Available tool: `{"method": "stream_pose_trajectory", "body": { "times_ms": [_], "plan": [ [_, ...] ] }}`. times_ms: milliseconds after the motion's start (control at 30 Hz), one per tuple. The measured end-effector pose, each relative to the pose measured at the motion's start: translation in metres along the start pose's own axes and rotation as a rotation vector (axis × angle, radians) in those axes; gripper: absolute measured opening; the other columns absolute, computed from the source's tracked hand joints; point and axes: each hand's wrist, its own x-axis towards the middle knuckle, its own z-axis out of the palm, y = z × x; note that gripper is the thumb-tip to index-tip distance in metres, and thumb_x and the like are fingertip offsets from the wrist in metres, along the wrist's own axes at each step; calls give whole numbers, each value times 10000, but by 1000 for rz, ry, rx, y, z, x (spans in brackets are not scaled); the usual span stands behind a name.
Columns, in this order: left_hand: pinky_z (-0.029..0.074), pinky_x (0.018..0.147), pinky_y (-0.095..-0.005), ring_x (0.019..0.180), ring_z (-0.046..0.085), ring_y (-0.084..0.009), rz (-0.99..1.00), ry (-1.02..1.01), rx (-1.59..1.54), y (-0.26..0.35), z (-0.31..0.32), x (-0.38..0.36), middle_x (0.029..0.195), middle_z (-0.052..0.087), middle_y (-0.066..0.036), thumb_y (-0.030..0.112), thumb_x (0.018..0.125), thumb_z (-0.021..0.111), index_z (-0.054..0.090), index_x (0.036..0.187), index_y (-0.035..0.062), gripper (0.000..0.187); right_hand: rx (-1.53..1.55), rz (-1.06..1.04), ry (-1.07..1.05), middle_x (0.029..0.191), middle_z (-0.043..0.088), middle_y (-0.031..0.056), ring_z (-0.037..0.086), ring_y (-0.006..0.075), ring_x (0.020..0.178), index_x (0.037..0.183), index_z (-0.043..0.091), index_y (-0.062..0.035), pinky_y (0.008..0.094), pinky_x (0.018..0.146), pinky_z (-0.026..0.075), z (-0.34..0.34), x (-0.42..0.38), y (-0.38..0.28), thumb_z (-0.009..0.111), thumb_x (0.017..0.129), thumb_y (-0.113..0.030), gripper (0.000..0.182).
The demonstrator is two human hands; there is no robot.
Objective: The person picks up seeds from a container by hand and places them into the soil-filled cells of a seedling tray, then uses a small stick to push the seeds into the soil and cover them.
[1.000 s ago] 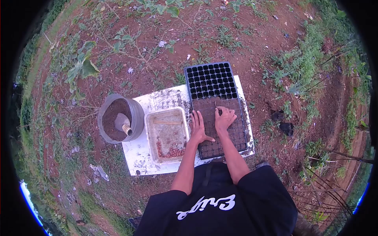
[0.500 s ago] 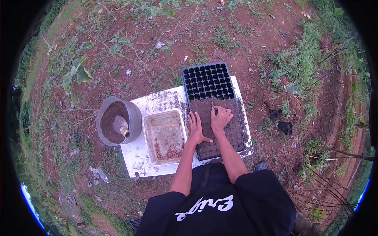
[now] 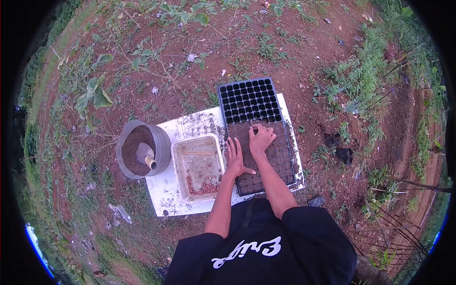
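A black seedling tray (image 3: 222, 99) lies on a white board (image 3: 164, 199). Its far cells are hollow and dark; brown soil fills the nearer ones. My left hand (image 3: 235, 159) rests with fingers spread on the soil-filled part, along the tray's left edge. My right hand (image 3: 260, 140) is closed over the soil near the border with the hollow cells, pinching a small thin stick whose tip is hard to see. Left of my hands, a cream basin (image 3: 175, 164) contains reddish seeds (image 3: 204, 185) and a flat wooden stick (image 3: 198, 153).
A grey bucket (image 3: 165, 147) of dark soil, with a trowel (image 3: 146, 154) in it, stands at the board's left. Weeds and bare red ground surround the board. Black plastic (image 3: 344, 155) lies on the right.
My right hand has shifted slightly left over the soil-filled cells, still pinched. My left hand stays spread in nearly the same place.
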Motion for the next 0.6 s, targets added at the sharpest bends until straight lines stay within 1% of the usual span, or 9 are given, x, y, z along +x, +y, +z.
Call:
{"method": "stream_pose_trajectory", "body": {
  "times_ms": [67, 133, 167, 233, 300, 367, 400, 467, 600],
  "plan": [
    [94, 1114, -689, 1449, -153, -461, 2, 9, -2, 0, 1, 0, 1560, -216, -270, 501, 295, 945, -165, 1522, 75, 1708, -16, 7, 14, 899, 703, 5, 527, 226, 951, 875, 697, -152, 395, 866, 322, 4, -2, 1, 721, 804, -261, 132],
    [95, 1113, -692, 1449, -151, -461, 3, 18, -9, -1, 2, 0, 1561, -214, -268, 498, 291, 945, -163, 1523, 77, 1709, -70, 91, 86, 871, 693, 7, 526, 219, 929, 860, 679, -146, 399, 854, 324, 2, -3, 2, 700, 817, -267, 131],
    [96, 1111, -695, 1449, -152, -460, 11, 27, -8, -2, 3, 0, 1561, -216, -265, 500, 290, 944, -163, 1523, 80, 1709, -71, 86, 83, 871, 693, 7, 526, 219, 929, 860, 679, -146, 399, 854, 324, 0, -4, 3, 700, 817, -267, 131],
    [97, 1110, -697, 1449, -153, -459, 18, 33, -10, -2, 3, 0, 1561, -218, -263, 501, 289, 942, -162, 1524, 83, 1709, -71, 219, 74, 856, 691, 6, 524, 213, 920, 862, 679, -147, 397, 853, 323, -10, -3, 7, 698, 819, -279, 140],
    [87, 1112, -696, 1449, -164, -453, 12, 19, -18, -1, 2, 0, 1560, -222, -263, 508, 288, 939, -165, 1525, 89, 1710, -82, 254, 70, 856, 694, 4, 524, 212, 921, 860, 684, -146, 392, 855, 321, -18, -2, 10, 703, 818, -272, 133],
    [81, 1113, -694, 1448, -171, -450, 9, 11, -26, -1, 1, -1, 1560, -226, -261, 511, 289, 938, -168, 1524, 91, 1710, -25, 355, 64, 855, 699, -29, 534, 216, 938, 886, 718, -164, 389, 870, 352, -24, 2, 12, 744, 798, -291, 156],
    [76, 1114, -693, 1448, -177, -447, 4, 7, -29, 0, 0, 0, 1559, -230, -260, 514, 290, 937, -170, 1524, 93, 1710, -25, 354, 65, 855, 699, -29, 534, 216, 938, 886, 718, -164, 389, 870, 352, -26, 6, 15, 744, 798, -291, 156],
    [73, 1115, -692, 1447, -181, -446, 4, 8, -30, 0, 0, 1, 1558, -235, -258, 510, 291, 938, -174, 1523, 94, 1711, 179, 337, 183, 871, 701, -4, 513, 216, 968, 907, 724, -161, 403, 899, 326, -30, 20, 25, 730, 817, -255, 130],
    [68, 1115, -691, 1447, -187, -443, -2, -5, -25, 3, -3, -1, 1556, -249, -250, 501, 299, 942, -183, 1522, 102, 1709, 110, 294, 80, 900, 696, -2, 508, 230, 990, 924, 734, -180, 412, 905, 335, -34, 58, 58, 727, 826, -239, 115]
  ]
}}
